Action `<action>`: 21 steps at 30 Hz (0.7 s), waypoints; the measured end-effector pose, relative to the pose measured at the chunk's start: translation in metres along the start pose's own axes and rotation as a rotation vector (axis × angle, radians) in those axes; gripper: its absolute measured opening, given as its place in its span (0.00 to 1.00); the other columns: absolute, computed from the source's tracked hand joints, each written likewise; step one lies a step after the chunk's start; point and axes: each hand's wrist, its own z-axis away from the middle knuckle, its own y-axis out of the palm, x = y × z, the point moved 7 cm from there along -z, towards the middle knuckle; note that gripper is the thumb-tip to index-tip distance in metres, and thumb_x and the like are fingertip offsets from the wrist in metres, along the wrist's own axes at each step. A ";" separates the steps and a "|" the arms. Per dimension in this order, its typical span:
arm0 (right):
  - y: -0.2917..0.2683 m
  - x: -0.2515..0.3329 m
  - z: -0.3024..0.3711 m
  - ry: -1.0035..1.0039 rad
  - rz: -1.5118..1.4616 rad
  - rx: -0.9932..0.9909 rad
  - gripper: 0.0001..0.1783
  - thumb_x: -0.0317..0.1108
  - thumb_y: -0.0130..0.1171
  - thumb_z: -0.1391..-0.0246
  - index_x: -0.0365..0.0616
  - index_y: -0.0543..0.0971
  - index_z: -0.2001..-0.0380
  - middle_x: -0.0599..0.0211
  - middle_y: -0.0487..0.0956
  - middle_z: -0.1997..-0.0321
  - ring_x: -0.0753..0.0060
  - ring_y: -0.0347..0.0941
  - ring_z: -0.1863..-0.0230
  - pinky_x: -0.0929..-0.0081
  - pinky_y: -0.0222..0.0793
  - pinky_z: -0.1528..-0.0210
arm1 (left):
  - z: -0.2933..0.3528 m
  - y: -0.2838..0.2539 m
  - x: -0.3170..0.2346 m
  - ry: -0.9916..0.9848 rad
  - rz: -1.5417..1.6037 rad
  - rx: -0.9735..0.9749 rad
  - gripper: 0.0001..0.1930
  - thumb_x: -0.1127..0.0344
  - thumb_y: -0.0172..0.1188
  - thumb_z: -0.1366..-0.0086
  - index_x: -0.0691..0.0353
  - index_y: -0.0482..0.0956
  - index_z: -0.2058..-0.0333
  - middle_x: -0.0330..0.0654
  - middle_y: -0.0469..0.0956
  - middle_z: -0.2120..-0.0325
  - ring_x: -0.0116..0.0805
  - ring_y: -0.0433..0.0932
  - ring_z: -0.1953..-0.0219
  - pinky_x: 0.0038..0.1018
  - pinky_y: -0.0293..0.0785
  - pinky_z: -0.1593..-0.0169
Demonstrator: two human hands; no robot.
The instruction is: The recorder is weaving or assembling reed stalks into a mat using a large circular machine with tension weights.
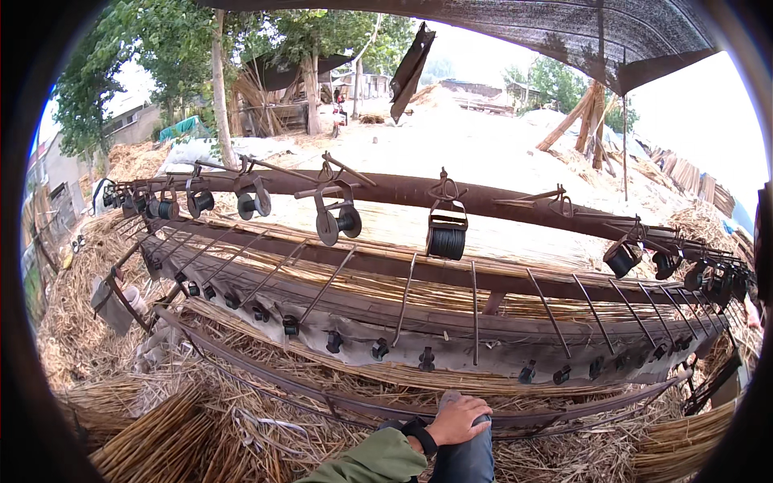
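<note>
My left hand [457, 420] lies flat over my bent knee [467, 459], palm down with its fingers stretched out. A green sleeve and a black wristband show on that arm. My right hand is out of view. Just beyond the knee runs the curved lower rail [515, 419] of a long, rusty metal frame. Dark spools hang along the frame's upper beam [394, 191], including a full spool of black cord [447, 241] and a nearly bare spool [338, 225]. Thin metal rods [475, 314] slant down across a layer of long reeds [386, 302].
Several small dark bobbins [427, 359] hang along the near side. Bundled reeds [153, 439] lie at the lower left, another bundle [684, 443] at the lower right. Loose straw [282, 402] covers the ground. A dark shade net [628, 40] hangs overhead; trees stand behind.
</note>
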 end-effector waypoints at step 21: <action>-0.047 0.032 0.034 -0.121 0.075 -0.175 0.17 0.40 0.47 0.43 0.37 0.71 0.59 0.58 0.73 0.60 0.63 0.70 0.64 0.66 0.67 0.67 | 0.008 -0.008 -0.005 0.017 -0.048 -0.058 0.15 0.55 0.52 0.40 0.57 0.74 0.60 0.40 0.72 0.58 0.42 0.66 0.52 0.36 0.62 0.49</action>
